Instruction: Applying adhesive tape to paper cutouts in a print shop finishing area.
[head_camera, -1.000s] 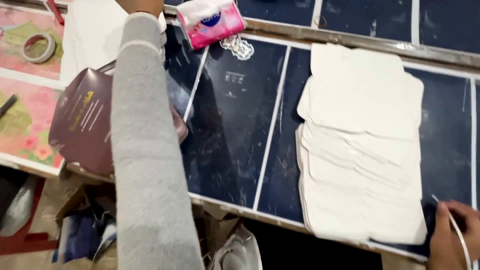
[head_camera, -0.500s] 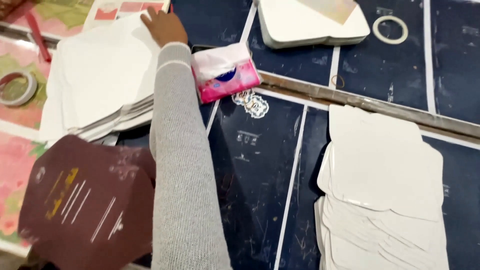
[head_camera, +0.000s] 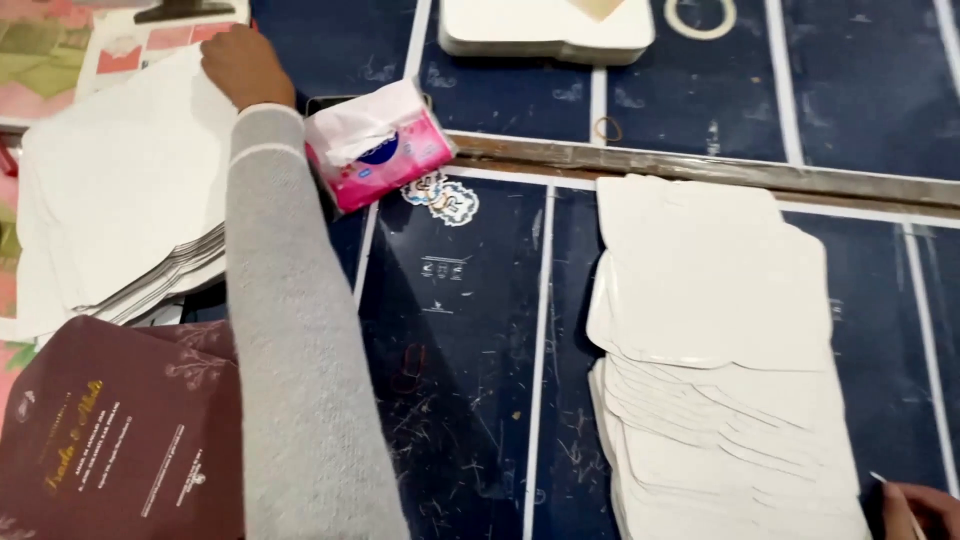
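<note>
Hands first: the left hand (head_camera: 243, 62) is stretched far out to eleven o'clock, grey sleeve (head_camera: 290, 330) running the whole length of the view, and it lies on the top edge of the white sheet stack (head_camera: 120, 200). The fingers are curled down over that edge, pressing or pinching the top sheet; which of the two I cannot tell from here. That stack sits at nine to ten o'clock on the dark blue table (head_camera: 470, 380), its lower edges fanned out and uneven.

Down at five o'clock, only a corner of the right hand (head_camera: 915, 508) shows. It looks closed around something thin and pale, but most of it is cut off, so the grasp stays unclear. It rests just beside the shingled white card pile (head_camera: 720, 380), which spreads from three to five o'clock.

A pink tissue pack (head_camera: 380, 145) lies tilted at twelve o'clock, touching the sleeve's side. A maroon printed card (head_camera: 120, 440) sits at seven o'clock, half under the arm.

Risks, as I judge them: the fanned stack is loose, so a pull on one sheet could drag several along or slide the lot toward the table's edge. The outstretched forearm could also nudge the tissue pack, or sweep the maroon card off on the way back.
</note>
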